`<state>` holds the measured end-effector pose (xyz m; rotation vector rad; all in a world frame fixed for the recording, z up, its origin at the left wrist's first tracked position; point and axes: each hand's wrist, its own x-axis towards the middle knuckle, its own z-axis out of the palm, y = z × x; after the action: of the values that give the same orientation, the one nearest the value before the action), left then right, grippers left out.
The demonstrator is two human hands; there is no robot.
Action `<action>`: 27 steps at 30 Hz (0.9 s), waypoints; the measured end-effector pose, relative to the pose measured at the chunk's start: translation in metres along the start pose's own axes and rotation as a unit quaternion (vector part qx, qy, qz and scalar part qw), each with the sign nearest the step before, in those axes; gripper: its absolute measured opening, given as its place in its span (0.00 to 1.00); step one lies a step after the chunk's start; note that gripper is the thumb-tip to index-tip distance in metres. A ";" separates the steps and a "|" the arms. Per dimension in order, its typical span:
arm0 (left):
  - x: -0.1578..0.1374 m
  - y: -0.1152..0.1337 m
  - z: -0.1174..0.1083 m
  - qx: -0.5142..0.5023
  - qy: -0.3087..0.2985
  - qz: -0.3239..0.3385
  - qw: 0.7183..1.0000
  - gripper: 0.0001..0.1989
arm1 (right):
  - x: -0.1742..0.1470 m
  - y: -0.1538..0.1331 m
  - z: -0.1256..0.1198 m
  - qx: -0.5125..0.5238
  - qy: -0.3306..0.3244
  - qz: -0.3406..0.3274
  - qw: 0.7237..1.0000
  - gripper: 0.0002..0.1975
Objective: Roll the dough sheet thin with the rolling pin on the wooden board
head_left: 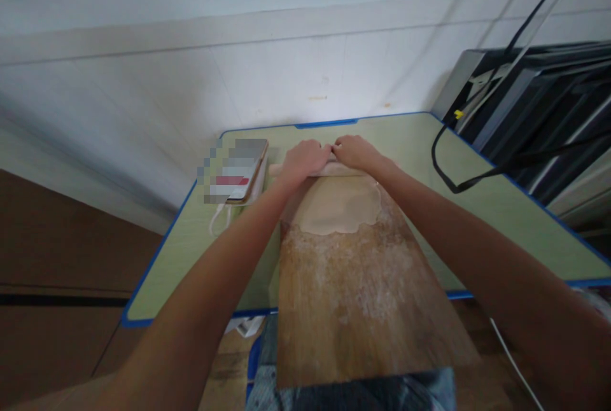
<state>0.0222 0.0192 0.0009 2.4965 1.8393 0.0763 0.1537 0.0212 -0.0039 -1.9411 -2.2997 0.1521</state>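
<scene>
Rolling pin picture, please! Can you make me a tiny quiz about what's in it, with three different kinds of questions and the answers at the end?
1. Fill in the gap: the left hand and the right hand are both on the ____.
2. Pick one: where is the phone compared with the board?
A) on top of it
B) to the left of it
C) to the right of it
3. True or false: the dough covers only part of the board.

Key: 1. rolling pin; 2. B; 3. true.
</scene>
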 end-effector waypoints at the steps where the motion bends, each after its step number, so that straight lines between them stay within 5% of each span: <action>1: 0.004 -0.001 0.000 0.001 0.000 -0.004 1.000 0.25 | 0.004 0.002 0.001 0.001 -0.002 0.002 1.000 0.24; 10: -0.006 -0.002 -0.002 0.027 -0.025 0.049 0.998 0.19 | 0.000 -0.001 0.004 -0.007 -0.049 -0.009 0.999 0.17; 17: -0.022 0.002 -0.005 0.055 -0.055 0.079 0.994 0.22 | -0.019 -0.006 0.000 -0.023 -0.078 -0.027 0.996 0.24; 27: -0.058 0.007 -0.014 0.078 -0.033 0.132 0.988 0.21 | -0.061 -0.013 -0.004 -0.068 -0.033 -0.111 0.991 0.24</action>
<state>0.0112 -0.0381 0.0140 2.7973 1.5375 -0.1460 0.1518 -0.0407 -0.0003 -1.7440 -2.6114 0.0384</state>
